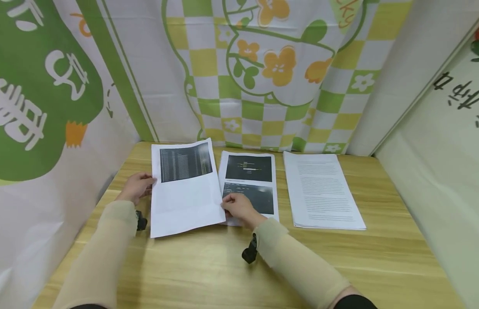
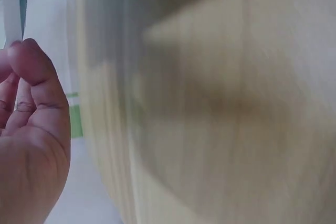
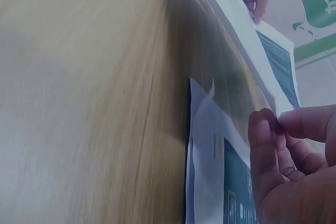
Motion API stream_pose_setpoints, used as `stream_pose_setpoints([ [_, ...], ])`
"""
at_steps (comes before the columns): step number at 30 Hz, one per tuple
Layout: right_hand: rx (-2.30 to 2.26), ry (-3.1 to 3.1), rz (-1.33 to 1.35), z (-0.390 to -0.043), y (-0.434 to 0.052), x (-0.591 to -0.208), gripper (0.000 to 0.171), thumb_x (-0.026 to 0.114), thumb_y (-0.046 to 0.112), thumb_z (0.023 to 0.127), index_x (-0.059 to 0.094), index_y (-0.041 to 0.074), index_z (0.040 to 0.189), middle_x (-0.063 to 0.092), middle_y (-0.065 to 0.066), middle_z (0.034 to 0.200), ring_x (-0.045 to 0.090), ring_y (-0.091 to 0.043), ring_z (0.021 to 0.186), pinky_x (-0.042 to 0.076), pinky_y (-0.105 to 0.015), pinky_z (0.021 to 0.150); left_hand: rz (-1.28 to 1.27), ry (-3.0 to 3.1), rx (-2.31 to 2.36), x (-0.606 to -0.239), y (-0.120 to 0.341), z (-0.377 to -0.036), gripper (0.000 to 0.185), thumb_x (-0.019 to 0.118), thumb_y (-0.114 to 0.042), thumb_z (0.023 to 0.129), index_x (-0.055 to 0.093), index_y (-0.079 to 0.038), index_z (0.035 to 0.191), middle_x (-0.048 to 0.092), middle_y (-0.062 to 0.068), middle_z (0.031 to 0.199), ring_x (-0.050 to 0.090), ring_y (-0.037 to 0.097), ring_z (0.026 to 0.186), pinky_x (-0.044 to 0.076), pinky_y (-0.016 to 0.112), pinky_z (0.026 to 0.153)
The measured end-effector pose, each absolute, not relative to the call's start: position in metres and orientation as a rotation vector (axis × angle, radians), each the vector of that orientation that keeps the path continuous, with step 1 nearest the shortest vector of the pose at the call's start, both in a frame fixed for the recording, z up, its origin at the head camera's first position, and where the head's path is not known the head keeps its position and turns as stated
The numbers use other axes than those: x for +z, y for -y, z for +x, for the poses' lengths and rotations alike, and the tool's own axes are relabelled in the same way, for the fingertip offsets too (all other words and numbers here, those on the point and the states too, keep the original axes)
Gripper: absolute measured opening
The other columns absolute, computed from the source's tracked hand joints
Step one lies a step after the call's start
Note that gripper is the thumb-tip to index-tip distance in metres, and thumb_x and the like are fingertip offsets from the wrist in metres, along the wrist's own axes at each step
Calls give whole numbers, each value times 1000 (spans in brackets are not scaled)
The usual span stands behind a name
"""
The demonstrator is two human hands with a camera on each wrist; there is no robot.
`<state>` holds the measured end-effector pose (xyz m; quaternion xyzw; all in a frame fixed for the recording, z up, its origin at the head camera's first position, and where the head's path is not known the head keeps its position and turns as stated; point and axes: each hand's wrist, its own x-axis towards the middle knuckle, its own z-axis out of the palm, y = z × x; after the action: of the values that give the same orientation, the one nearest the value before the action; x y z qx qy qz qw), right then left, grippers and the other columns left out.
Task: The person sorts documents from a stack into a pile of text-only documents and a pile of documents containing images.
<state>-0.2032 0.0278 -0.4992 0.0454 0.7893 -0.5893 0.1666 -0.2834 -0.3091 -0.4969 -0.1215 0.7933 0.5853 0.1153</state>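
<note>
A white paper sheet [image 1: 185,201] with a dark printed screenshot across its top is held between both hands, raised off the table in the right wrist view. At its left edge, the left hand [image 1: 136,187] pinches the paper between thumb and fingers, as the left wrist view also shows at that hand [image 2: 39,108]. The right hand [image 1: 240,207] pinches the sheet's lower right edge with thumb and fingertips. Under that hand lies a second stack of sheets [image 1: 248,171] printed with two dark screenshots, its lower left part covered by the held sheet and the hand.
To the right, a thicker stack of text pages [image 1: 324,189] lies on the wooden table [image 1: 208,270]. A checked, flowered curtain [image 1: 247,111] hangs behind the table's back edge, with printed white sheeting on both sides. A small black camera [image 1: 249,253] sits on the right wrist.
</note>
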Motion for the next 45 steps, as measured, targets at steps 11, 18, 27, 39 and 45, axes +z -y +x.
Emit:
stream_pose_setpoints([
  [11,-1842,-2301,332,-204,-41,-500,11,61,5,102,66,-3,107,62,-8,84,57,-17,69,56,-32,64,-228,-2065,1847,-504,285,-292,42,48,-12,110,40,11,144,61,3,103,61,8,84,54,21,72],
  [18,-1814,-2357,361,-204,-47,-506,11,62,4,101,67,-3,108,64,-8,89,57,-15,68,54,-26,61,-122,-2146,1760,-509,274,-288,39,50,-11,109,44,12,140,60,1,98,58,8,80,52,21,69],
  [27,-1796,-2375,396,-200,-64,-512,12,63,5,100,67,-4,109,66,-9,90,57,-14,69,52,-24,61,-108,-2141,1786,-513,261,-287,19,53,-3,106,53,10,120,59,7,93,58,11,74,55,22,66],
  [39,-1893,-2303,433,-195,-94,-522,16,62,1,100,64,-8,113,69,-15,98,62,-18,80,57,-27,66,-20,-2129,1785,-519,234,-290,25,54,0,105,52,15,124,61,9,94,59,11,76,56,23,67],
  [45,-1950,-2171,498,-195,-104,-523,16,61,0,101,62,-8,115,66,-16,97,63,-19,83,59,-26,69,24,-2117,1771,-520,223,-291,25,53,-1,106,52,15,125,61,10,98,60,12,78,56,23,68],
])
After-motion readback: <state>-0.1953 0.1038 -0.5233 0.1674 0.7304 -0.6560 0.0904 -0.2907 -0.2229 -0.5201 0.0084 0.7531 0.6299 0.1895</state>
